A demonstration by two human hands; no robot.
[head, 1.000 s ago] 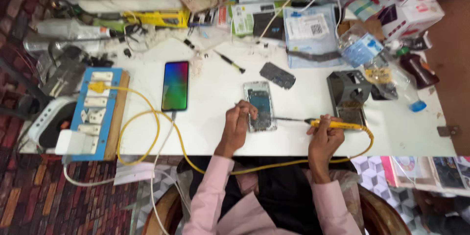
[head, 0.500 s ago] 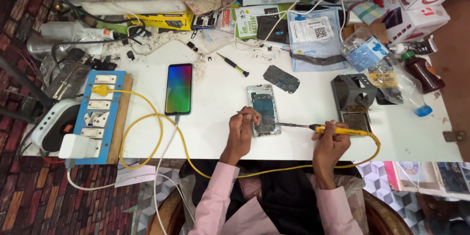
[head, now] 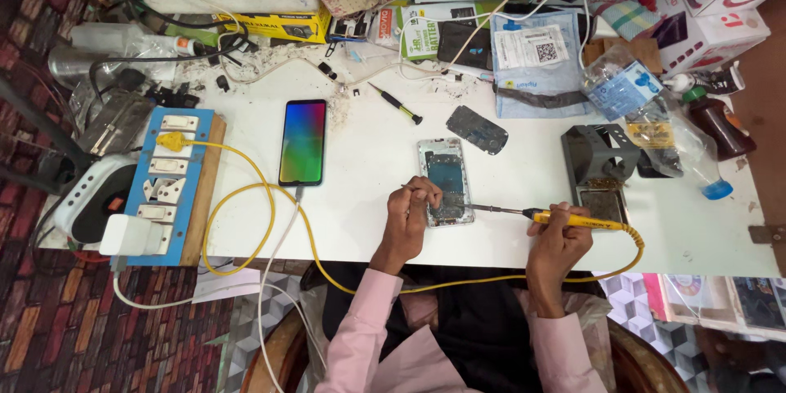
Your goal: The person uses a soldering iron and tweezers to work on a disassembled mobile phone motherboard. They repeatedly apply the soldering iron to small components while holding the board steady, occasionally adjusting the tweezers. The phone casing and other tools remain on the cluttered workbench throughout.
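Along the bench's far edge sit white-and-red cardboard boxes (head: pixel 720 0); your right hand (head: pixel 557 237) stays clamped on the yellow-handled soldering iron (head: pixel 565 218), and your left hand (head: pixel 413 209) pinches thin tweezers (head: pixel 417 189) over the opened silver phone (head: pixel 444 182).

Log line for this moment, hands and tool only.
left hand: pinching thin wire at opened phone | right hand: gripping yellow soldering iron, tip on phone's lower board | white table

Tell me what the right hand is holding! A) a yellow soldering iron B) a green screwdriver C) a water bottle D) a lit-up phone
A: the right hand grips the yellow soldering iron, its tip reaching the opened phone that the left hand steadies.
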